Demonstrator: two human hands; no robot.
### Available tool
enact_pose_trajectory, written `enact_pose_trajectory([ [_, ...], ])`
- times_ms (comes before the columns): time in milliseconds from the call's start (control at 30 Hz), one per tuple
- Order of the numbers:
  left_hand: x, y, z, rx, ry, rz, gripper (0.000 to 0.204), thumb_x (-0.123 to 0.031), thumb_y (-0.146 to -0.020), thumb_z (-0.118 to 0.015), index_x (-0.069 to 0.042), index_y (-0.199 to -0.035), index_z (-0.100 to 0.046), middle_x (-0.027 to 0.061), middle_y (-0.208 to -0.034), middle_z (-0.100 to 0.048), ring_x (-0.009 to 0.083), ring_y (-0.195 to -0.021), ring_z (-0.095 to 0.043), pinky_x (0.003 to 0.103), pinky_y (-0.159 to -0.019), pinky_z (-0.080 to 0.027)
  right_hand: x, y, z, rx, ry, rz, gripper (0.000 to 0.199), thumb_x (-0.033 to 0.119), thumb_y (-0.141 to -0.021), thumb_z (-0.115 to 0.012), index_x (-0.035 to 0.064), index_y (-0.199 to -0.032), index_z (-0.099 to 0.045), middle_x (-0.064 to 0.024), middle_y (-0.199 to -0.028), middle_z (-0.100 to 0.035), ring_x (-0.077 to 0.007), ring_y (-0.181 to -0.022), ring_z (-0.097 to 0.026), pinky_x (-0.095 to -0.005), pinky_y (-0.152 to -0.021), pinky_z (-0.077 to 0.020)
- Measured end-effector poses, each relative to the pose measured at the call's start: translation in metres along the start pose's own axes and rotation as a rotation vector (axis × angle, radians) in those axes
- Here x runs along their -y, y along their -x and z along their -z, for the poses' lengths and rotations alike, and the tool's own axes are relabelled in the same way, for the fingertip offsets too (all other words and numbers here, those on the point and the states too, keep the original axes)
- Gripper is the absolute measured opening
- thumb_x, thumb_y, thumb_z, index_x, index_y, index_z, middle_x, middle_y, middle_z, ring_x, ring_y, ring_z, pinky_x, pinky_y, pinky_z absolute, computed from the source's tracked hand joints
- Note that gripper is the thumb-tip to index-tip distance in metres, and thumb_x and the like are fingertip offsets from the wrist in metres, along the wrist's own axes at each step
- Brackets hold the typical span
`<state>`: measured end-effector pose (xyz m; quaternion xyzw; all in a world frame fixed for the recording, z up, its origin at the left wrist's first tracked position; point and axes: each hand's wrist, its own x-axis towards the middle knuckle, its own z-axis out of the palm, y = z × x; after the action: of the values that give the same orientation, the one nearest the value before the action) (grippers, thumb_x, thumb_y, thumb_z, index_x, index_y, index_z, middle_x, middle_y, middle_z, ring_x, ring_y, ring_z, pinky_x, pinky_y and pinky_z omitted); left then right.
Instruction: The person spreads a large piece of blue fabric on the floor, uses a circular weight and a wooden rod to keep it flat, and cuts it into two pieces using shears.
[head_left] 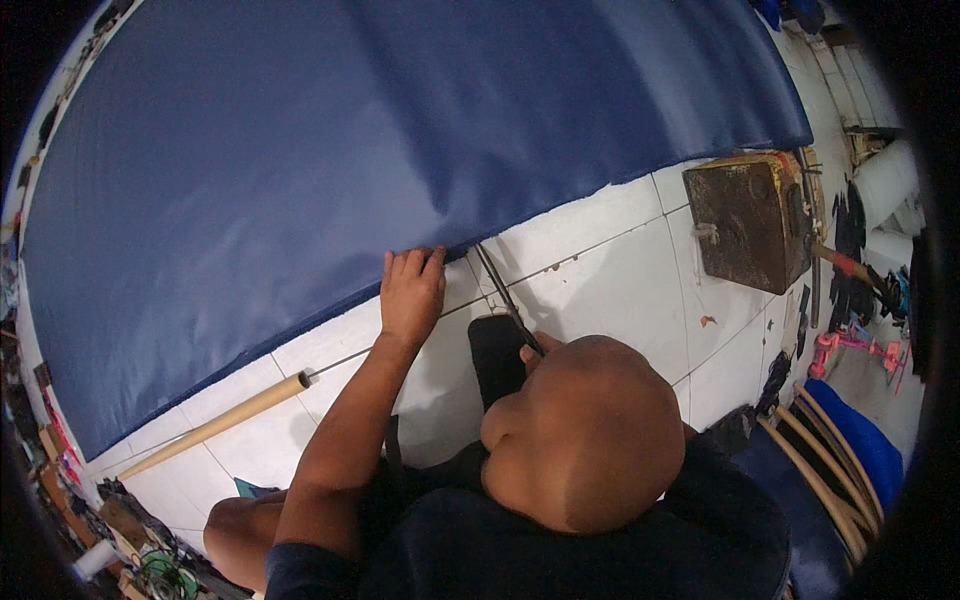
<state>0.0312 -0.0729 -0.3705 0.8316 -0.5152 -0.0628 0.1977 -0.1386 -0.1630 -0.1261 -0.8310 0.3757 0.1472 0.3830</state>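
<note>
A wide, shiny dark-blue sheet (pixel 250 180), like vinyl or coated fabric, spreads over the white tiled floor. My left hand (pixel 412 298) is closed at its near edge, fingertips on the top side. Just to the right, what look like long dark metal scissors (pixel 505 290) reach the same edge with their tip. My right hand (pixel 533 350) is wrapped round their lower end; a large rounded bare part of my body (pixel 600 430) hides most of this hand. A black flat thing (pixel 490 365), its kind unclear, rests on the tiles beside the scissors.
A cardboard tube (pixel 215 425) lies left of my arm, along the sheet's edge. At right stands a rusty brown block (pixel 745 225) near the sheet's corner. Farther right are a pink toy-like thing (pixel 855 350), curved wooden strips (pixel 830 460) and blue material (pixel 860 430).
</note>
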Motion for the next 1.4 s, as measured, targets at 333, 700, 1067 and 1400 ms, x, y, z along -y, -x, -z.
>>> enact_pose_trajectory([
  [333,-0.007,0.0,0.01,0.043,0.015,0.01,0.035,-0.014,-0.088,-0.063,-0.007,-0.123,-0.062,0.0095,-0.115,-0.061,0.0296,-0.11,-0.058,0.053,-0.106,-0.041,0.004,-0.005,-0.002,0.021,-0.029,-0.063,0.042,0.025,-0.097,-0.052,0.002,-0.132,-0.052,-0.0194,-0.126,-0.057,-0.0269,-0.118,-0.056,-0.0395,-0.102,-0.0439],
  [700,-0.012,0.002,0.004,0.08,0.02,-0.019,0.049,-0.008,-0.082,-0.064,-0.005,-0.131,-0.057,0.0137,-0.122,-0.057,0.0338,-0.117,-0.053,0.059,-0.108,-0.036,-0.017,-0.004,-0.019,-0.083,-0.087,0.091,0.038,0.021,-0.098,-0.049,0.001,-0.13,-0.051,-0.0166,-0.123,-0.059,-0.027,-0.112,-0.059,-0.0388,-0.1,-0.0447],
  [1067,-0.029,0.008,-0.001,0.244,-0.116,0.079,0.068,-0.014,-0.081,-0.065,-0.005,-0.144,-0.041,0.0153,-0.139,-0.048,0.0365,-0.133,-0.043,0.059,-0.112,-0.03,-0.107,-0.089,-0.116,-0.015,-0.545,-0.092,0.039,0.039,-0.094,-0.061,0.0007,-0.098,-0.057,-0.0115,-0.088,-0.06,-0.021,-0.081,-0.056,-0.0376,-0.076,-0.0446],
  [1400,-0.027,0.007,0.005,0.297,-0.066,0.088,0.067,-0.012,-0.081,-0.064,-0.002,-0.143,-0.04,0.019,-0.141,-0.045,0.0406,-0.133,-0.041,0.06,-0.11,-0.03,-0.124,-0.145,-0.144,0.067,-0.549,-0.043,0.051,0.05,-0.092,-0.065,0.0002,-0.084,-0.059,-0.0095,-0.071,-0.059,-0.019,-0.068,-0.055,-0.0368,-0.064,-0.0442],
])
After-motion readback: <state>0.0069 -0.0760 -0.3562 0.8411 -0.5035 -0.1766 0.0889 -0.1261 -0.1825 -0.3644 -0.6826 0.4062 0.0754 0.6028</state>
